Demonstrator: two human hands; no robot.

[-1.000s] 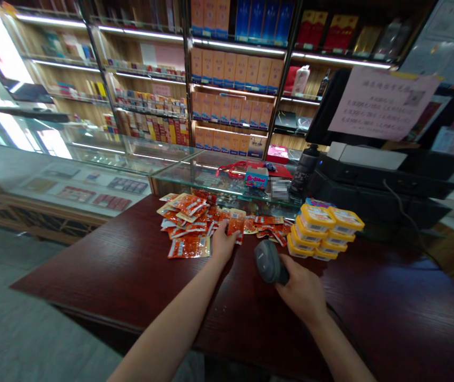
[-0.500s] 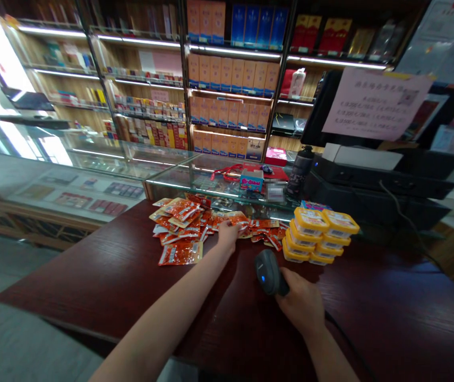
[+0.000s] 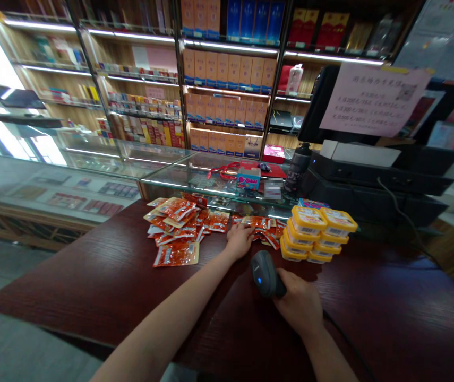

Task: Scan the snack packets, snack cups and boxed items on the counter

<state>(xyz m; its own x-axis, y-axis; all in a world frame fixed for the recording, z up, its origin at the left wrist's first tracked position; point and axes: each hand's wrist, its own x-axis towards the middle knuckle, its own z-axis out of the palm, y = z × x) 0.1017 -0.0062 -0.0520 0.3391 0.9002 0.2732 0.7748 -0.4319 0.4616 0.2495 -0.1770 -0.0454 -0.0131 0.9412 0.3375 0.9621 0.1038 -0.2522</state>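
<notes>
My right hand is wrapped around the handle of a dark grey barcode scanner, which has a lit blue spot and a trailing cable. My left hand reaches over the counter, fingers apart at the near edge of a smaller group of orange-red snack packets. Its fingertips touch or nearly touch them; exact contact is hard to see. Left of that hand lies a larger heap of similar packets, with one packet flat at its front. Yellow plastic tubs are stacked to the right of the packets.
The dark red wooden counter meets a glass display case behind. On the glass are a small blue-pink box and a black bottle. A monitor with a pink notice stands right. Shelves of boxed goods line the wall.
My left hand has moved right, from the middle packets to the right-hand group. A gap now shows between the two groups. The scanner stays in my right hand; the view has shifted slightly.
</notes>
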